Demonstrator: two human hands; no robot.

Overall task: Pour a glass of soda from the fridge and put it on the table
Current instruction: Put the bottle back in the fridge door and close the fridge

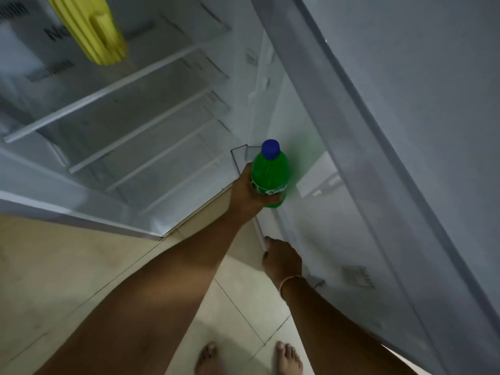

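Observation:
A green soda bottle (269, 174) with a blue cap is upright in front of the open fridge door's lower bin. My left hand (247, 193) is wrapped around its labelled middle. My right hand (281, 259) is lower down, fingers curled over the white rail of the door shelf (258, 230). The fridge (140, 125) stands open in front of me, its glass shelves bare. No glass or table is in view.
The open fridge door (392, 158) fills the right side. A yellow ribbed container (92, 28) sits on an upper shelf at the top left. Beige floor tiles (81, 266) lie below, with my bare feet (249, 358) at the bottom edge.

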